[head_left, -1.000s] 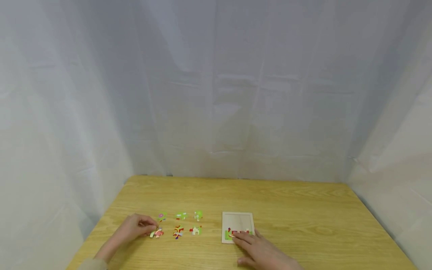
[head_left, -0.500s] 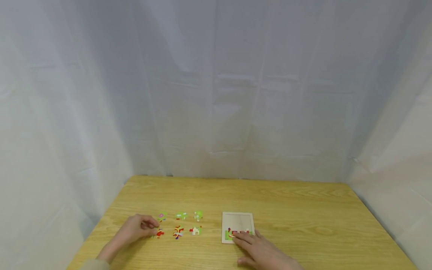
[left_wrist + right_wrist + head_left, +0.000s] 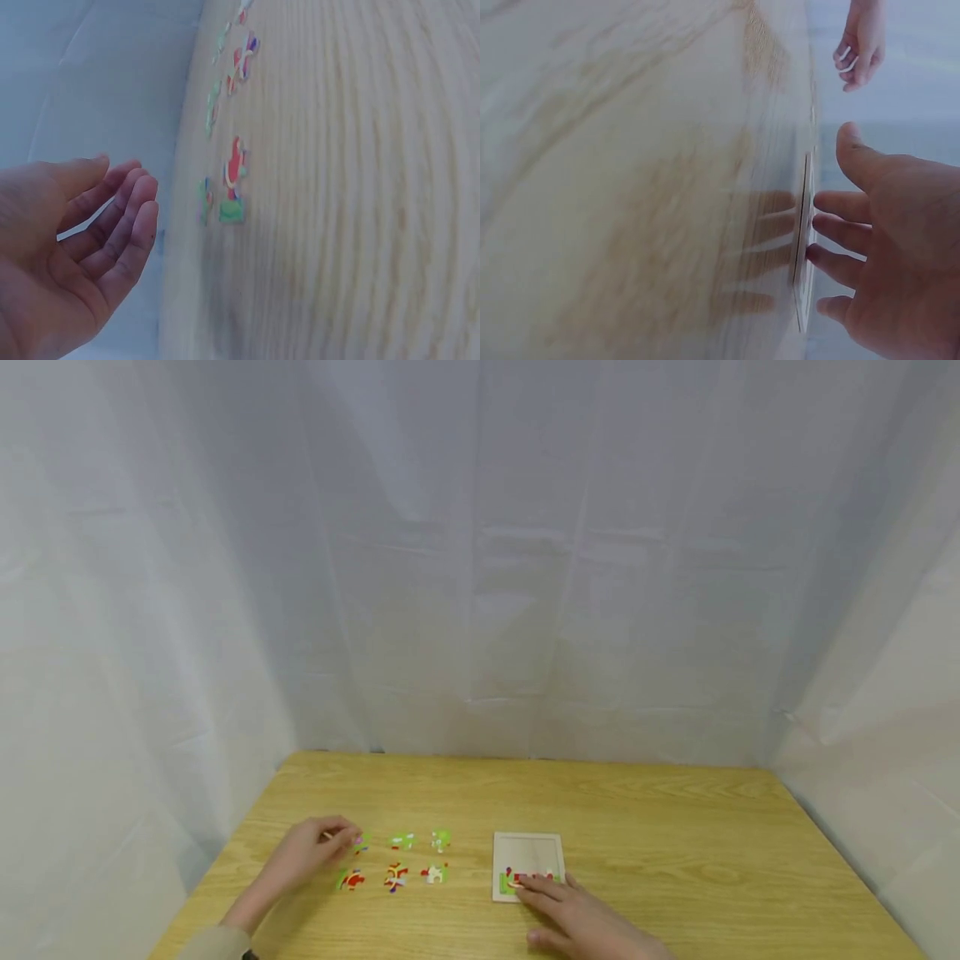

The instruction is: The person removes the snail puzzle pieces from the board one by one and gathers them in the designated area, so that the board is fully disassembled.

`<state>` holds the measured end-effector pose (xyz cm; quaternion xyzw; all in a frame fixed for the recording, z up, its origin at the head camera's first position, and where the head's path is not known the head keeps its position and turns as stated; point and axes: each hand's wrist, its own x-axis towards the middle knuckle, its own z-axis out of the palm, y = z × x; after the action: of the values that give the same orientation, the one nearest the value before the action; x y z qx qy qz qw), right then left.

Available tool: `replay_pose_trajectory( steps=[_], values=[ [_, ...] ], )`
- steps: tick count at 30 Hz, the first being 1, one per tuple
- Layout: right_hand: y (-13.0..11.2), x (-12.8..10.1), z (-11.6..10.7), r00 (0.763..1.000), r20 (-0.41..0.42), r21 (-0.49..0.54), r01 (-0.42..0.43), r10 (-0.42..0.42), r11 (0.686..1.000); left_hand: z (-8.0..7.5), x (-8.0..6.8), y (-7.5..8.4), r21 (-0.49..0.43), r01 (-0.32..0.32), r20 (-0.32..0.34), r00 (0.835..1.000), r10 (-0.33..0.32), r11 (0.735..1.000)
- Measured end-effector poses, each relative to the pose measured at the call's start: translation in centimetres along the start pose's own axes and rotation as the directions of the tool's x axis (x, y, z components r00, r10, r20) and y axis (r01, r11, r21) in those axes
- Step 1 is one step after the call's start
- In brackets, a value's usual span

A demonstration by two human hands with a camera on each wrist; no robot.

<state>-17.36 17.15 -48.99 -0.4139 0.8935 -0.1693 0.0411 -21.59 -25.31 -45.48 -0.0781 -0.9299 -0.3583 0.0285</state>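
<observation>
The left hand [image 3: 311, 848] has moved toward one o'clock, loosely curled, empty, near a jigsaw piece [image 3: 363, 842]; the straight-fingered right hand [image 3: 581, 920] touches the puzzle tray [image 3: 529, 850].

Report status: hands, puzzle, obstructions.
Left hand empty, above table by six loose pieces. Right hand, fingers on puzzle tray. Tray only partly filled. Right hand partly covers placed pieces.
</observation>
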Motion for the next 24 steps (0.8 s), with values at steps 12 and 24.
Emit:
replay_pose_trajectory(
  steps=[12,24],
  values=[
    [0.5,-0.5,-0.4,0.997,-0.084,0.001,0.004,-0.004,1.0,1.7,2.3,3.5,-0.159,-0.055,0.03,0.998,0.061,0.986],
    [1.3,-2.0,-0.9,0.992,-0.125,-0.107,-0.026,0.012,0.994,3.7,4.2,6.6,-0.211,-0.141,0.057,0.986,0.156,0.967]
  ],
)
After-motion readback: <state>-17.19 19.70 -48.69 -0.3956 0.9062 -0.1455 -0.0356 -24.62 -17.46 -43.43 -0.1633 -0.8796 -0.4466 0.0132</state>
